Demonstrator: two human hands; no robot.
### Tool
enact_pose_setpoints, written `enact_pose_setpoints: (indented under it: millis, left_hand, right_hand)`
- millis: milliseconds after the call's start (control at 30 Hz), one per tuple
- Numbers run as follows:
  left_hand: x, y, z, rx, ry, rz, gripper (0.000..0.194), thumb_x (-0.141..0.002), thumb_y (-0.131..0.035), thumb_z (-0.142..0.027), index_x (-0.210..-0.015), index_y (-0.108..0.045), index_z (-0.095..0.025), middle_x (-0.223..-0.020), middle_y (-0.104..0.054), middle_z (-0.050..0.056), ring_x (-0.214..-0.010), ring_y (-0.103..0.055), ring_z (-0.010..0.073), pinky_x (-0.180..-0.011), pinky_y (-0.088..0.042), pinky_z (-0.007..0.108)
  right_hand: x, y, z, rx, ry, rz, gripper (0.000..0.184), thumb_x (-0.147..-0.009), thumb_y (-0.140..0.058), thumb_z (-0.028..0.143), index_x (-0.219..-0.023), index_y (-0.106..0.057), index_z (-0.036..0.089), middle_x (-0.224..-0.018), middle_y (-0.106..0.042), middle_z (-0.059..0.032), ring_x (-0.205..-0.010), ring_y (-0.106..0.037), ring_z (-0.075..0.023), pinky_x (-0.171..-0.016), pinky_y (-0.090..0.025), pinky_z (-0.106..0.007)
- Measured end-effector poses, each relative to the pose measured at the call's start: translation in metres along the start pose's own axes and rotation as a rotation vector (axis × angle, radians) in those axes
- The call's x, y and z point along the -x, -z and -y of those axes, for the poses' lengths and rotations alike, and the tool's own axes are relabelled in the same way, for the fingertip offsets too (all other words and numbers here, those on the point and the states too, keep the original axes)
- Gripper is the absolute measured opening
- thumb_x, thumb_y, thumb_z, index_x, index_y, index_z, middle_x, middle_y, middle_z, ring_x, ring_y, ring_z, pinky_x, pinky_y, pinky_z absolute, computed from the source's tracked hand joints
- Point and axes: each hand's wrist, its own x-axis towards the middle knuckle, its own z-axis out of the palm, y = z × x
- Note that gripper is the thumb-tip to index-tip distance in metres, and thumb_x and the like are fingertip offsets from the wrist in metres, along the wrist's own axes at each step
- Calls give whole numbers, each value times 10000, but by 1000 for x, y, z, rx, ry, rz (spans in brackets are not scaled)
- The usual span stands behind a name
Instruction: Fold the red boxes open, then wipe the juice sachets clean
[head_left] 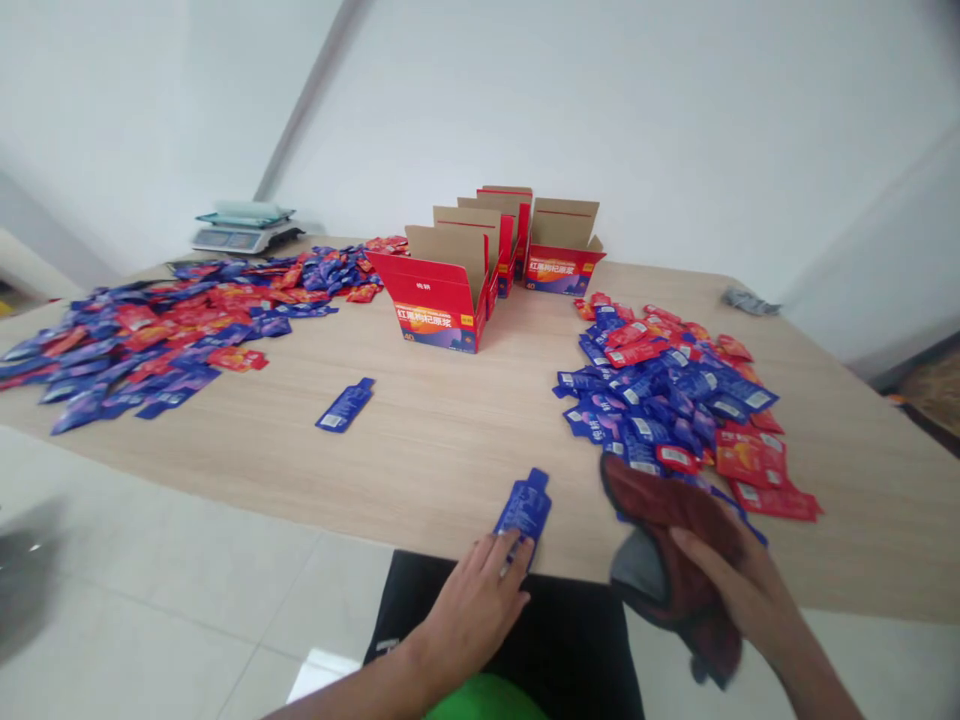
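My left hand (474, 600) rests at the table's near edge, its fingertips lying on the lower end of a blue sachet (525, 505) and pinning it flat to the wood. My right hand (739, 580) grips a dark red cloth (667, 545) with a grey underside, bunched at the near edge right beside the sachet. Just beyond the cloth lies a heap of blue and red sachets (675, 395). A single blue sachet (345, 405) lies alone toward the left middle of the wooden table (450, 430).
Several open red cardboard boxes (442, 295) stand in a row at the table's middle back. A wide spread of blue and red sachets (165, 330) covers the left side. A weighing scale (244, 228) sits at the far left corner, a grey rag (750, 300) at far right.
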Motion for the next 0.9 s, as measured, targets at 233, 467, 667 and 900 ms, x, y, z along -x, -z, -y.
enact_pose_setpoints:
  millis: [233,467,667,900]
  left_hand:
    - [18,-12,15,4,-186,-215,386,-1085,-489,-166,-1464,-558,-139,-1498,-584,146,-1454,-481,298,-1145,-498,437]
    - [13,-19,29,86,-298,-288,225,-1098,-491,-171,-1161,-703,-128,-1053,-755,85,-1106,-693,200,-1024,-575,349]
    - [12,-5,34,-12,-339,-275,340,-1116,-417,-153,-1363,-650,-130,-1414,-684,86,-1320,-619,219,-1040,-551,350]
    - [12,-11,30,-28,-311,-269,338,-1114,-427,-173,-1368,-649,-154,-1446,-664,77,-1350,-596,218,-1080,-505,364]
  right_hand:
    - [0,-104,50,125,423,310,377,-961,-649,373,-1313,-602,248,-1267,-710,-100,-1176,-673,-286,-1015,-552,-440]
    - [13,-159,34,351,703,653,340,-935,-675,183,-1265,-623,247,-1234,-653,-98,-1135,-597,-277,-1018,-535,-474]
    - [-40,-167,18,469,711,587,410,-976,-642,199,-1375,-578,269,-1281,-645,-99,-1169,-579,-286,-1043,-526,-483]
    - [-67,-139,59,447,710,242,438,-989,-607,224,-1418,-519,205,-1311,-624,-152,-1232,-569,-332,-1082,-485,-523]
